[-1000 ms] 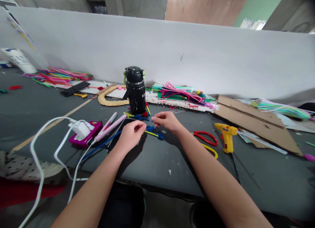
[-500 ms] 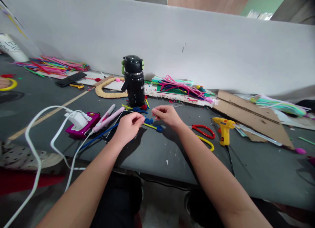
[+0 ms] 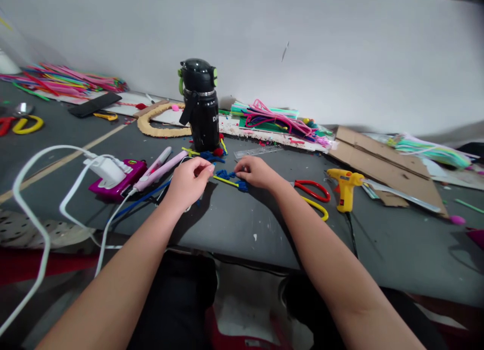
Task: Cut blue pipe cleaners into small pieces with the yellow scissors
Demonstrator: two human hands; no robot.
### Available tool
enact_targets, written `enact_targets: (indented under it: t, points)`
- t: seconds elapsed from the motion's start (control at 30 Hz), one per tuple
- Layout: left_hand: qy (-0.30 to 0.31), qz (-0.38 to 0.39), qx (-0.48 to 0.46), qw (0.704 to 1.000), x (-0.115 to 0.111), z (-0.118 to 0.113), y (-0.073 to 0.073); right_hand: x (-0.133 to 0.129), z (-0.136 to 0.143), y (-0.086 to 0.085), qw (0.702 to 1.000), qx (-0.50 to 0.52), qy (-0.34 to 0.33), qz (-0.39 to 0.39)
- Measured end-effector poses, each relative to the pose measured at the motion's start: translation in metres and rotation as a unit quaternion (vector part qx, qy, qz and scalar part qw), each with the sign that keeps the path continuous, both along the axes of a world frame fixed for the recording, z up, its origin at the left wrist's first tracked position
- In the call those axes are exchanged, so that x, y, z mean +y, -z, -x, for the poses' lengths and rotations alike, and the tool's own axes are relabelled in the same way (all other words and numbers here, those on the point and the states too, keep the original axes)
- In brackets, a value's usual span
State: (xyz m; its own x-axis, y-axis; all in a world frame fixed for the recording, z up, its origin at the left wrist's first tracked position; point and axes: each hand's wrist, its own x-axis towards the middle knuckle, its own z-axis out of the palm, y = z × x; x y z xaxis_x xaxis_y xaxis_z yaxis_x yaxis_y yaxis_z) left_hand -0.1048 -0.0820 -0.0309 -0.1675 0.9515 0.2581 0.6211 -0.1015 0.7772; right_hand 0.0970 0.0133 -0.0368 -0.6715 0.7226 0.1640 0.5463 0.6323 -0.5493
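My left hand (image 3: 191, 181) is closed in a pinch above the table, left of the blue pieces. A tiny bit of blue shows at its fingertips, too small to name. My right hand (image 3: 257, 172) has its fingers curled down at a cluster of twisted blue pipe cleaner pieces (image 3: 226, 174); whether it grips one is hidden. In front of the cluster lies a yellow pipe cleaner stem (image 3: 226, 181) with a fuzzy blue end (image 3: 242, 186). More yellow, blue and red pipe cleaner pieces (image 3: 210, 156) lie at the foot of the black bottle (image 3: 204, 115).
Red-and-yellow-handled scissors (image 3: 312, 191) and a yellow glue gun (image 3: 345, 188) lie to the right, near cardboard (image 3: 389, 163). On the left are a purple power adapter (image 3: 119, 181) with white cables and a pink pen-like tool (image 3: 161, 171). Pipe cleaner bundles (image 3: 272, 119) lie along the wall.
My right hand has lowered to the blue pieces, its fingers now curled there. My left hand stays pinched beside them. The view has tilted down, showing another pair of scissors at far left.
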Motion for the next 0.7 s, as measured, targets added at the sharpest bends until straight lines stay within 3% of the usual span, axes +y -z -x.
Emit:
enact_targets:
  t: [0.2,0.37,0.7]
  points:
    - [0.005,-0.002,0.005,1.000,-0.001,0.000,0.000,-0.005,0.001,-0.006,0.999,0.028,-0.012,0.018]
    - [0.007,-0.013,-0.001,1.000,0.000,0.000,0.002,-0.008,0.009,-0.006,0.997,0.000,-0.058,-0.040]
    - [0.007,-0.014,0.002,1.000,0.000,-0.002,0.001,-0.005,0.014,0.001,0.996,-0.051,-0.041,-0.064]
